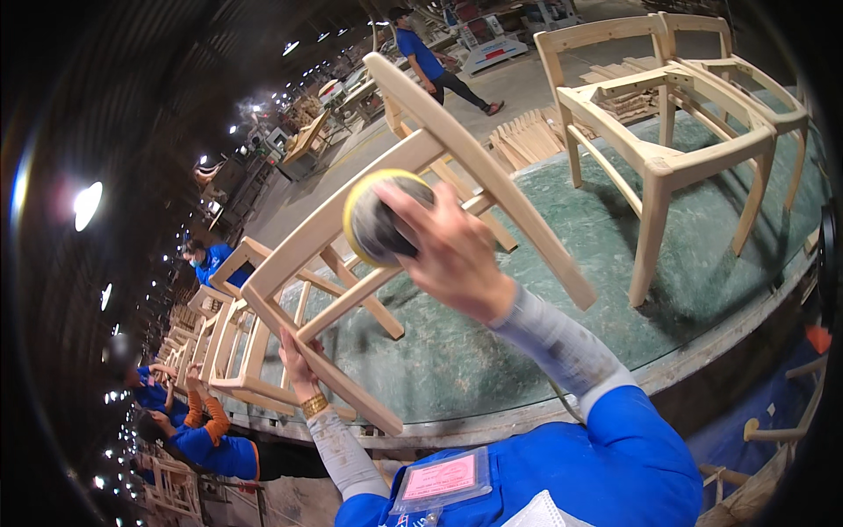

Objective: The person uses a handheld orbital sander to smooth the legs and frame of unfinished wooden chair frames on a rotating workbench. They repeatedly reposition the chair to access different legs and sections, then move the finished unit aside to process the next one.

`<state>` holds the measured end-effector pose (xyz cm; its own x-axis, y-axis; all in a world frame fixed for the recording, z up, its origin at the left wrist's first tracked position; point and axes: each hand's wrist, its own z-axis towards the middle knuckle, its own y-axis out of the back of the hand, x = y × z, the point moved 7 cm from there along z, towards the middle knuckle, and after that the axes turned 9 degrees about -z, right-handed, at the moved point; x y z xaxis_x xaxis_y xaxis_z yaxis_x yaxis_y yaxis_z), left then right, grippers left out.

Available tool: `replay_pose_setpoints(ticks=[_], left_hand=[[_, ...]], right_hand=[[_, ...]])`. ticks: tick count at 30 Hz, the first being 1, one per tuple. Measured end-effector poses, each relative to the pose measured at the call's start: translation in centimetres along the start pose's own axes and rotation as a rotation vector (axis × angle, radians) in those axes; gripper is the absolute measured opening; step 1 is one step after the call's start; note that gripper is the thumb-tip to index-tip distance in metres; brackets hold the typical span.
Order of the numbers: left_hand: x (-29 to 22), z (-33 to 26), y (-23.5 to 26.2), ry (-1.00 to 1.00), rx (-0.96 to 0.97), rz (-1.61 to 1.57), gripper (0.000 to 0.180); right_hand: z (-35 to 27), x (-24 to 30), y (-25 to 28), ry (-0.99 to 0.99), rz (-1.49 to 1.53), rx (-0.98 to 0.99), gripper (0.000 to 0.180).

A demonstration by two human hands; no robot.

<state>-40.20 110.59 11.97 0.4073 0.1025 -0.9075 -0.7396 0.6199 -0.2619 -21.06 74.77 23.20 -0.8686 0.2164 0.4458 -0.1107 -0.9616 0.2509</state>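
Note:
An unfinished pale wooden chair frame [307,241] lies tilted on the green-topped workbench [562,237], its legs pointing different ways. My right hand [461,255] is wrapped over a round sander [382,220] with a yellow rim and a dark body, blurred by motion. The sander's disc side faces the frame's rail; whether it touches the wood cannot be made out. Low on the left, my left hand [300,364] grips the chair frame near the joint of a leg and a rail. Some of its fingers are hidden behind the wood.
Two more wooden chair frames [663,167] stand on the bench at the right. Other frames [250,351] line the bench to the left, where co-workers in blue [215,443] work. Wood pieces [527,136] are stacked beyond the bench. A person [426,61] walks across the floor behind.

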Motion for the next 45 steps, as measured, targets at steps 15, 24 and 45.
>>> replay_pose_setpoints(ticks=[15, 24, 45], left_hand=[[0.7, -2.7, 1.0, -0.024, -0.031, 0.020, 0.042], [1.0, -2.1, 1.9, -0.032, -0.001, 0.064, 0.046], [1.4, -2.7, 0.9, 0.013, 0.017, -0.067, 0.042]], right_hand=[[3.2, -3.5, -1.6, -0.233, -0.171, -0.037, 0.066], [2.2, -4.5, -1.4, -0.249, -0.132, -0.022, 0.066], [1.0, 0.4, -2.0, -0.065, -0.003, 0.080, 0.065]])
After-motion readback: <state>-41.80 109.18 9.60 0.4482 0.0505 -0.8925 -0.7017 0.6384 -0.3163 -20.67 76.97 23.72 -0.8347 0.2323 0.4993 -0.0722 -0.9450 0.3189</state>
